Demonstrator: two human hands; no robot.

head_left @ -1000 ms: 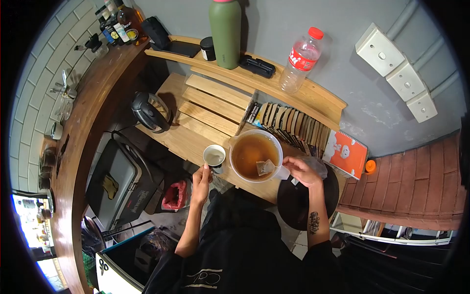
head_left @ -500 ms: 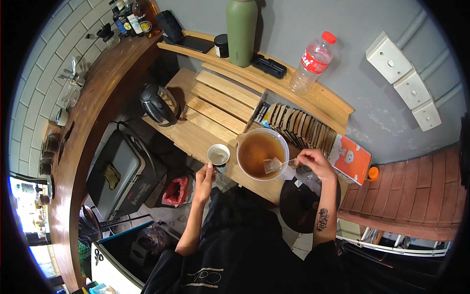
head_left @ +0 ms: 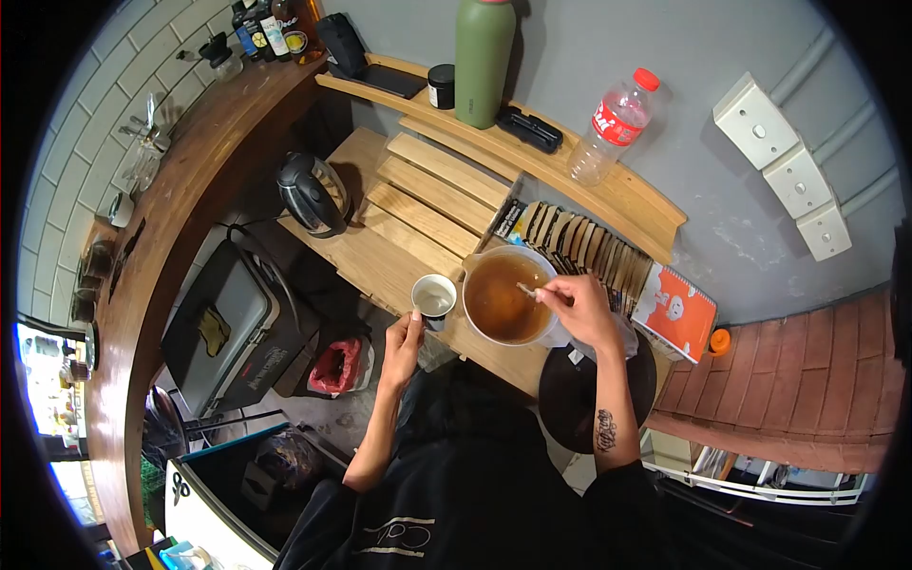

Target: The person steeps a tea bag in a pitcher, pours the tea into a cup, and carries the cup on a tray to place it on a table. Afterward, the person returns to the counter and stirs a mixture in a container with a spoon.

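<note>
My left hand point(head_left: 404, 344) is closed on a small cup point(head_left: 434, 296), white inside, with the thumb near its rim. The cup is upright just left of a clear plastic pitcher point(head_left: 489, 302) of brown tea. My right hand point(head_left: 578, 306) is over the right side of the pitcher, its fingers pinched on a tea bag point(head_left: 525, 288). Most of the bag is hidden by the fingers or in the tea. The pitcher stands on the wooden table point(head_left: 513, 370).
Behind the pitcher are a row of books point(head_left: 589, 249) and an orange notebook point(head_left: 676, 309). A kettle point(head_left: 312, 195) stands at the left. The shelf above holds a green bottle point(head_left: 483, 66) and a plastic bottle point(head_left: 608, 128). A round black stool point(head_left: 594, 408) is at the right.
My right hand has moved left over the pitcher. The tea bag, which hung flat near the right rim, is now further in and mostly hidden. My left hand and cup have shifted slightly right.
</note>
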